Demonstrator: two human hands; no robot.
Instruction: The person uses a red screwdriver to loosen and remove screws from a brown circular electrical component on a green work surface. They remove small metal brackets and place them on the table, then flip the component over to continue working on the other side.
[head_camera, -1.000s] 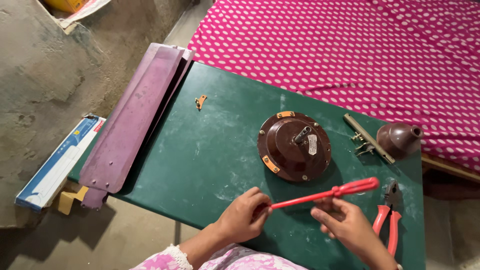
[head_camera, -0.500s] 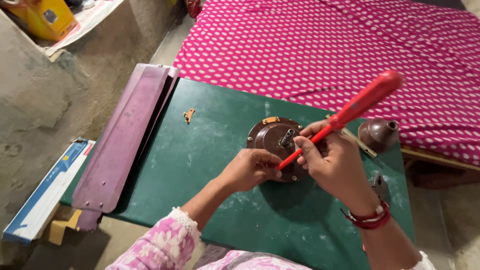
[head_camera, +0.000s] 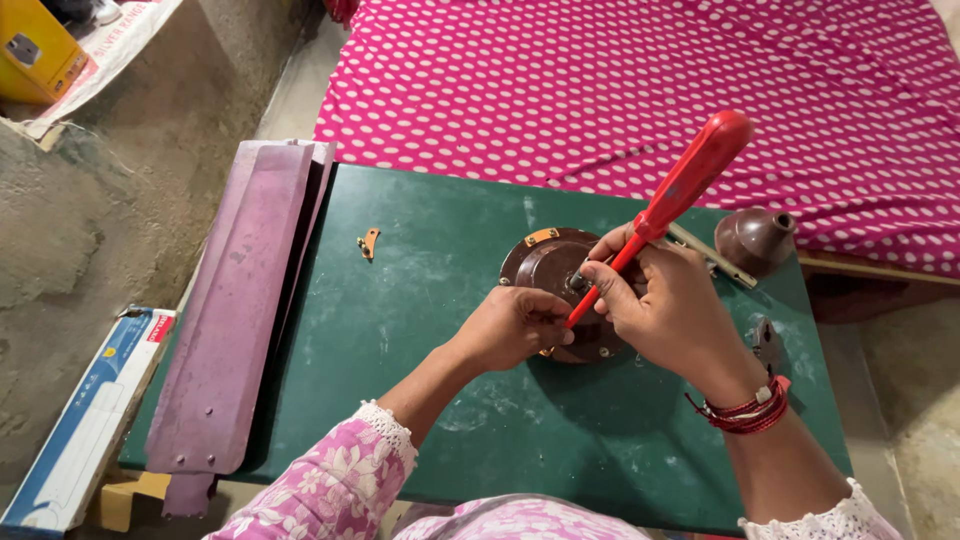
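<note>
A round brown fan motor housing (head_camera: 545, 268) lies flat on the green table (head_camera: 430, 300), a little right of the frame's centre. The right hand (head_camera: 665, 310) is closed around a red-handled screwdriver (head_camera: 685, 190), which slants from the upper right down to the middle of the housing, where its tip meets the hub. The left hand (head_camera: 510, 325) rests on the housing's near edge, fingers curled against its rim, holding it in place. A red bangle and thread (head_camera: 745, 410) circle the right wrist, and both arms wear pink floral sleeves (head_camera: 330, 490).

Just right of the housing, partly hidden by the right hand, lies a thin metal rod (head_camera: 715, 258), and beyond it a small brown bell-shaped cover (head_camera: 752, 238) sits at the table's far right edge. A small orange-brown bracket (head_camera: 369, 243) lies apart on the table, left of the housing. Purple fan blades (head_camera: 240, 300) are stacked along the table's left side. A blue and white long box (head_camera: 85, 425) rests on the floor at lower left. A pink cloth with white dots (head_camera: 650, 80) fills the upper frame.
</note>
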